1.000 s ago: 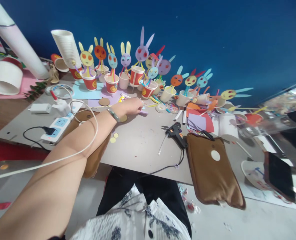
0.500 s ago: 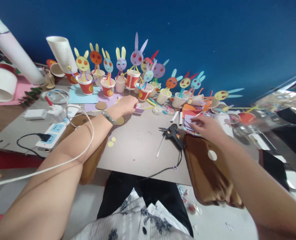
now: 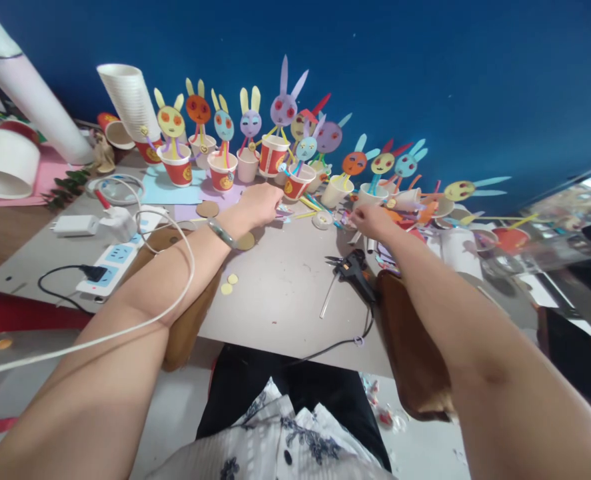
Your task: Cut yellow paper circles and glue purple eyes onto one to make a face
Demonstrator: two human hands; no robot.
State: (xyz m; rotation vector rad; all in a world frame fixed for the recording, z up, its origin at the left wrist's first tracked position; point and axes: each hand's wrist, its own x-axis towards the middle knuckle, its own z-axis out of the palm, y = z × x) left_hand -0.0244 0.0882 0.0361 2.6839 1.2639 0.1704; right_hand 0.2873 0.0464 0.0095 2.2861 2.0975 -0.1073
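Note:
My left hand (image 3: 261, 205) is closed at the middle back of the table, with small pale and coloured scraps at its fingertips; what it grips is too small to name. My right hand (image 3: 370, 220) is closed over small craft pieces right of a tape roll (image 3: 322, 220); its fingertips' contents are hidden. Behind both hands stands a row of paper cups with paper rabbit heads, among them a red cup (image 3: 299, 181) and a white cup (image 3: 336, 192). A black glue gun (image 3: 358, 275) lies below my right hand, beside scissors (image 3: 333, 261).
A power strip (image 3: 108, 267) with a white cable (image 3: 188, 287) looping over my left forearm is at the left. Brown pads (image 3: 410, 347) lie under the forearms. Stacked white cups (image 3: 128, 100) lean at the back left. Yellow paper circles (image 3: 226, 289) lie on the table (image 3: 275, 287).
My right hand has moved left and back from the purple paper to the small pieces near the tape, and its fingers have closed. Scraps now show at my left fingertips.

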